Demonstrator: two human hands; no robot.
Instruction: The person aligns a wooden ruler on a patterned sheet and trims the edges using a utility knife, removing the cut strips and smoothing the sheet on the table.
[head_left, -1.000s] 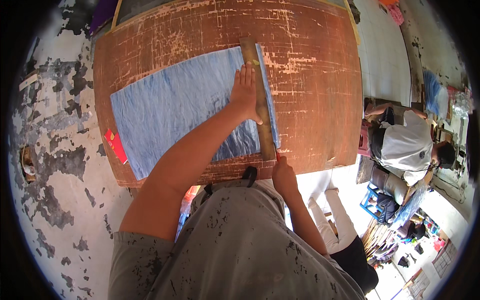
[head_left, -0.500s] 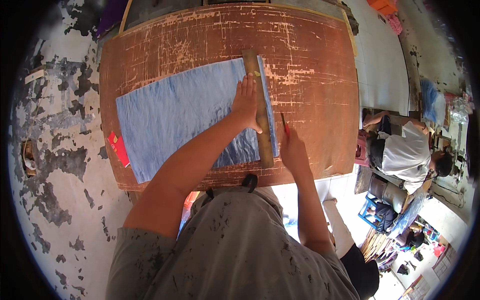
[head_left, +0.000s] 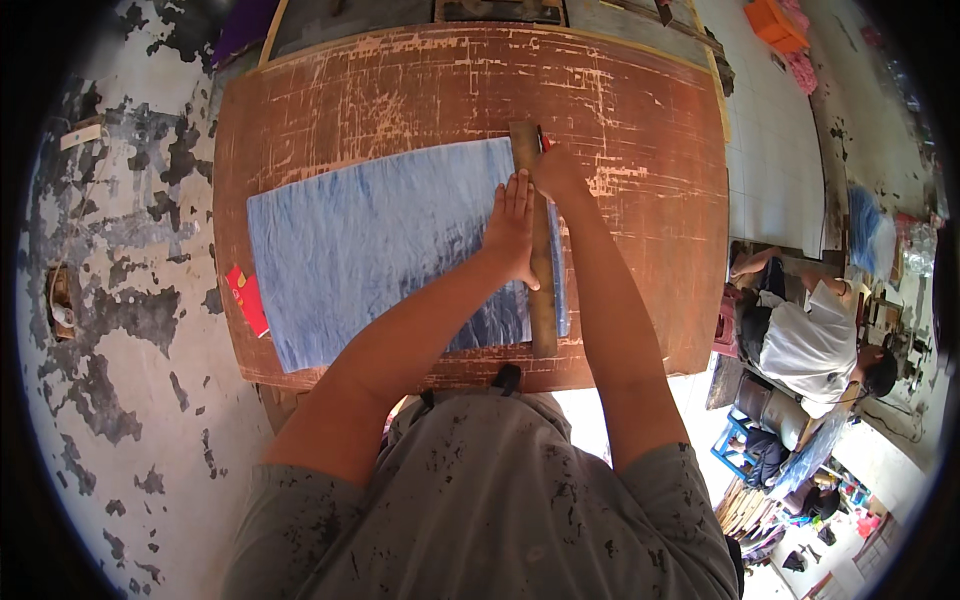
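1. A blue sheet (head_left: 385,250) lies flat on a worn red-brown table (head_left: 640,130), its long side running left to right
2. A wooden straightedge (head_left: 538,290) rests along the sheet's right edge, running from near to far
3. The left hand (head_left: 513,228) presses flat, fingers spread, on the sheet and the straightedge
4. The right hand (head_left: 556,170) sits at the straightedge's far end, closed on a thin red-tipped tool (head_left: 543,140)
5. A small red packet (head_left: 247,300) lies just left of the sheet
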